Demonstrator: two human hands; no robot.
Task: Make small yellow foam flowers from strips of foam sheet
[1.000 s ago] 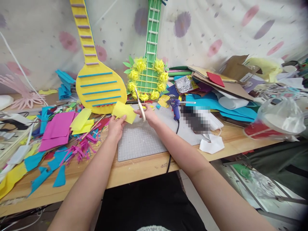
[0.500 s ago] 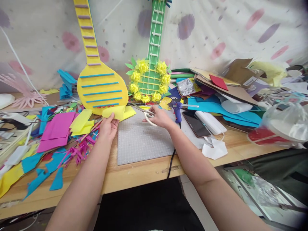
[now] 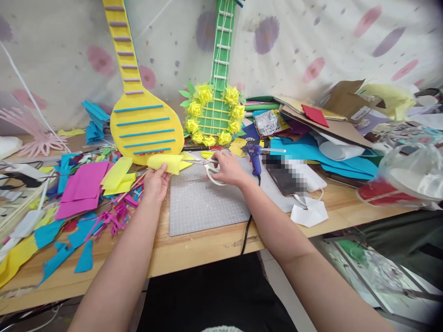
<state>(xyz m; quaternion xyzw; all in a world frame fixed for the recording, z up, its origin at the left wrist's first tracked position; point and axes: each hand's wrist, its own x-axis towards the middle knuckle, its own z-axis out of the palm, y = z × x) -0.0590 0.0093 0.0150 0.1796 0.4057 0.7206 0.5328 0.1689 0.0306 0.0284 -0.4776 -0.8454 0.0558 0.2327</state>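
My left hand [image 3: 156, 183] pinches the yellow paper [image 3: 169, 162] at its lower edge, thumb uppermost. My right hand [image 3: 230, 168] grips scissors [image 3: 206, 162].

Along the back edge of the tabletop [image 3: 200, 249] there are two instrument shapes: one yellow instrument [image 3: 143, 115] and one green instrument [image 3: 220, 87]. The yellow one has five blue strips [image 3: 147, 133], and on its neck seven purple bars [image 3: 125, 54] are visible. On the green one I count nine yellow flowers [image 3: 194, 109] and five white bars [image 3: 223, 46]. There are also one cutting mat [image 3: 204, 203] near the front edge, one pair of scissors [image 3: 205, 162], one glue gun [image 3: 255, 159] and one phone [image 3: 277, 177].
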